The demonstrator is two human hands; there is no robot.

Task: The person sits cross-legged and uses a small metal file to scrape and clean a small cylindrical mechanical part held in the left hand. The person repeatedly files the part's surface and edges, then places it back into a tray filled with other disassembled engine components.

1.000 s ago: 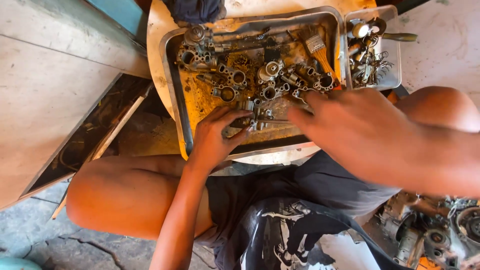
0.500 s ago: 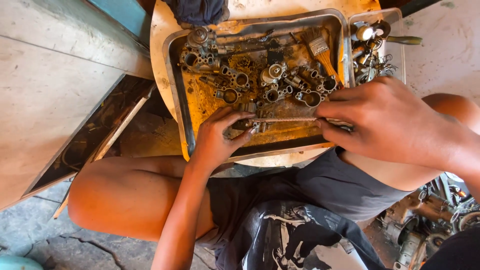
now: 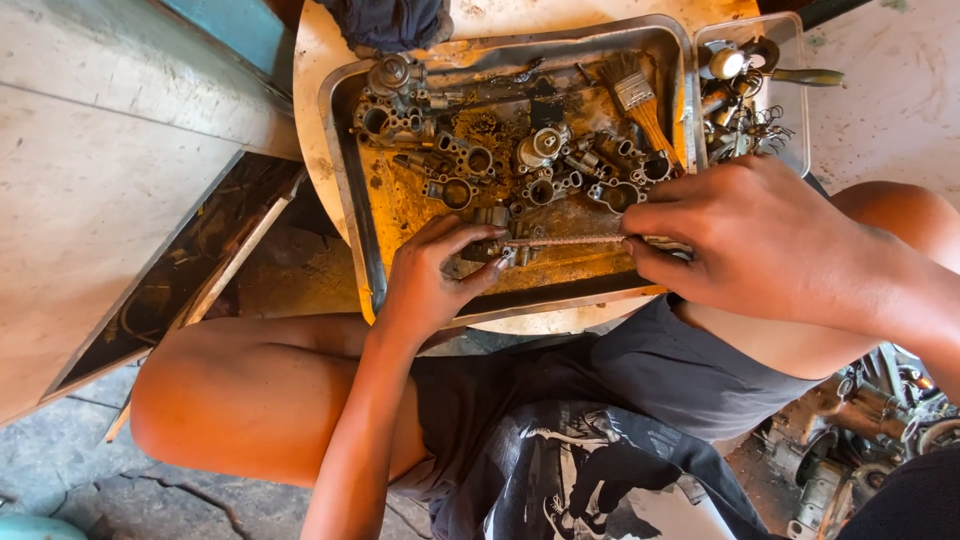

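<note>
My left hand [image 3: 425,285] is closed on a small metal part [image 3: 497,250] at the near edge of the tray [image 3: 352,190], fingers curled around it. My right hand [image 3: 760,240] pinches the other end of a thin rod [image 3: 565,241] that lies level between both hands, just above the oily tray bottom. I judge the rod is stiff and light, but greasy, so it can slip; the best hold is at its ends, near the fingertips. The rod's right end is hidden under my fingers, and I cannot make out how it joins the part. Many other parts [image 3: 540,160] and a brush [image 3: 635,95] lie behind.
</note>
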